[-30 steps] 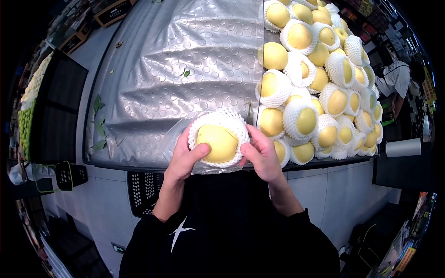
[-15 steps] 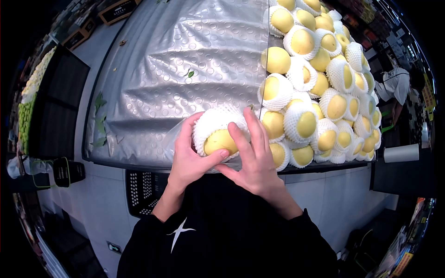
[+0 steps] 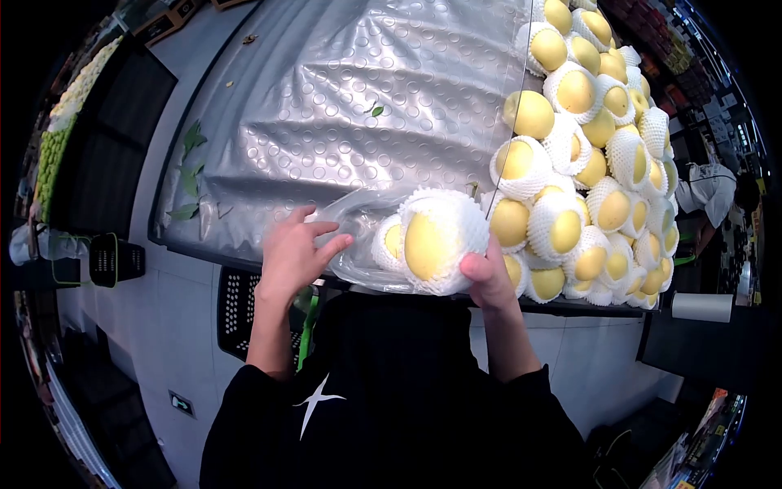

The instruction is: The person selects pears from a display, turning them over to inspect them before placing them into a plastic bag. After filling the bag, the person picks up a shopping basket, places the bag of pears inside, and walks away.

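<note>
My right hand holds a yellow fruit in a white foam net, its thumb on the near right side and the other fingers hidden behind. A clear plastic bag lies at the display's front edge, left of and partly behind that fruit. Another netted yellow fruit shows at the bag, partly covered by the held one. My left hand is off the fruit, beside the bag's left side, with its fingers spread and nothing in them.
Many netted yellow fruits are piled on the right, beyond a thin clear divider. Silver bubble sheeting with loose leaves covers the display. A black basket stands below the front edge. A person in white is at far right.
My left hand has let go of the fruit and moved left, its fingers opening. My right hand has shifted right with the fruit, uncovering the bag and a second fruit. The view has shifted slightly.
</note>
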Tool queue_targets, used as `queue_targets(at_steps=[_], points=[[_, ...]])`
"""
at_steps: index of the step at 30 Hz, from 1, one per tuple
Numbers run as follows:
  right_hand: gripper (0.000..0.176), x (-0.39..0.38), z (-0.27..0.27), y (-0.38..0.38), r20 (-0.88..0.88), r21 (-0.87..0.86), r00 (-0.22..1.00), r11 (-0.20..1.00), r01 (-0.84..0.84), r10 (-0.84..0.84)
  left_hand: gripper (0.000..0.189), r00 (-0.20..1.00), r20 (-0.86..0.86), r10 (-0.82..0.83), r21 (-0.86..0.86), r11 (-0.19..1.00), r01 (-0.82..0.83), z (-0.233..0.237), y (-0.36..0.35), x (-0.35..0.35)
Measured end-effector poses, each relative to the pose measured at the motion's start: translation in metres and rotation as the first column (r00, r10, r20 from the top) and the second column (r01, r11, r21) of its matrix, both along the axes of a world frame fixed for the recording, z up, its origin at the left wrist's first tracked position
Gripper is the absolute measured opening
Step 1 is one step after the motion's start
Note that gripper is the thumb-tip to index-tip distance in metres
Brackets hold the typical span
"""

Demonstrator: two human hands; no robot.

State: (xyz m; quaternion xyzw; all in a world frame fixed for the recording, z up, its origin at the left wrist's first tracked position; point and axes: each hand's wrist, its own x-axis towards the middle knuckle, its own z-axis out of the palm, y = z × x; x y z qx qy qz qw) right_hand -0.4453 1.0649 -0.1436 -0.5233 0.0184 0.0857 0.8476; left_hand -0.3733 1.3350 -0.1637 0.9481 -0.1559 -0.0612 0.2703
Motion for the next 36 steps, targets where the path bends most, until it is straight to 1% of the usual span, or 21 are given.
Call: queue_targets(at_steps=[2,4,6,7,9,12,14,16,18,19,20,21,22,23,25,27,28,31,32,34,36], points=[[0.102,0.01,0.001,0.012,-0.017,-0.046,1.0,0.999,-0.021,0.021,0.049,0.988,-0.153,-0.016,0.09,0.995,0.03,0.0,-0.004,-0.002],[0.099,0.02,-0.001,0.026,-0.033,-0.094,0.999,0.995,-0.045,0.042,0.05,0.989,-0.142,-0.036,0.086,0.995,0.049,0.0,-0.003,-0.003],[0.094,0.029,-0.008,0.037,0.053,-0.226,0.994,0.97,-0.084,0.099,0.053,0.995,-0.085,-0.06,-0.107,0.993,0.051,-0.001,0.002,-0.004],[0.092,0.033,-0.011,0.043,0.073,-0.22,0.99,0.97,-0.105,0.124,0.053,0.995,-0.087,-0.056,-0.108,0.993,0.046,0.0,0.004,-0.006],[0.093,0.037,-0.021,0.054,0.1,-0.269,0.987,0.958,-0.097,0.128,0.058,0.996,0.001,-0.085,-0.273,0.958,0.082,0.005,0.007,-0.008],[0.093,0.039,-0.029,0.066,0.122,-0.405,0.985,0.912,-0.064,0.124,0.061,0.992,-0.064,-0.107,-0.422,0.904,0.07,0.017,0.01,-0.01],[0.091,0.039,-0.027,0.07,0.161,-0.642,0.968,0.765,-0.046,0.193,0.063,0.992,-0.01,-0.126,-0.435,0.894,0.109,0.021,0.01,-0.012],[0.087,0.04,-0.025,0.074,0.153,-0.711,0.964,0.702,-0.045,0.216,0.065,0.988,0.049,-0.149,-0.444,0.882,0.155,0.023,0.011,-0.012],[0.085,0.041,-0.016,0.076,0.123,-0.846,0.92,0.524,-0.098,0.371,0.068,0.982,-0.092,-0.165,-0.542,0.836,0.09,0.025,0.015,-0.011],[0.084,0.043,-0.011,0.078,0.067,-0.862,0.908,0.482,-0.156,0.413,0.068,0.981,-0.091,-0.169,-0.542,0.835,0.093,0.029,0.016,-0.011],[0.084,0.044,-0.015,0.081,0.067,-0.862,0.91,0.483,-0.153,0.409,0.07,0.96,-0.206,-0.192,-0.594,0.804,0.034,0.035,0.017,-0.011],[0.083,0.046,-0.019,0.085,0.135,-0.918,0.875,0.39,-0.065,0.465,0.072,0.922,-0.316,-0.223,-0.635,0.772,-0.032,0.04,0.017,-0.011],[0.082,0.047,-0.022,0.089,0.192,-0.954,0.83,0.298,0.032,0.524,0.072,0.92,-0.316,-0.23,-0.635,0.772,-0.026,0.042,0.017,-0.012],[0.082,0.049,-0.023,0.093,0.193,-0.954,0.834,0.298,0.036,0.517,0.073,0.927,-0.272,-0.258,-0.636,0.771,0.028,0.043,0.017,-0.013],[0.075,0.056,-0.015,0.103,0.021,-1.0,0.81,0.027,0.006,0.586,0.075,0.929,-0.225,-0.293,-0.634,0.768,0.088,0.043,0.016,-0.014],[0.072,0.063,-0.023,0.104,0.012,-1.0,0.775,-0.012,0.025,0.632,0.076,0.934,-0.146,-0.325,-0.755,0.647,0.107,0.036,0.013,-0.014],[0.068,0.066,-0.026,0.104,-0.004,-0.998,0.733,-0.052,0.042,0.68,0.076,0.933,-0.145,-0.329,-0.755,0.646,0.11,0.035,0.013,-0.013],[0.064,0.074,-0.032,0.118,-0.062,-0.992,0.774,-0.123,0.02,0.631,0.076,0.939,-0.113,-0.323,-0.784,0.61,0.115,0.032,0.012,-0.011],[0.064,0.073,-0.046,0.121,-0.063,-0.992,0.775,-0.123,0.02,0.628,0.077,0.952,-0.122,-0.28,-0.809,0.584,0.068,0.032,0.011,-0.012],[0.049,0.071,-0.073,0.122,0.091,-0.988,0.791,-0.043,0.147,0.605,0.078,0.961,-0.129,-0.244,-0.832,0.554,0.03,0.031,0.01,-0.01],[0.052,0.07,-0.076,0.119,0.088,-0.992,0.795,-0.017,0.123,0.6,0.078,0.958,-0.184,-0.218,-0.81,0.586,-0.023,0.032,0.013,-0.01]])
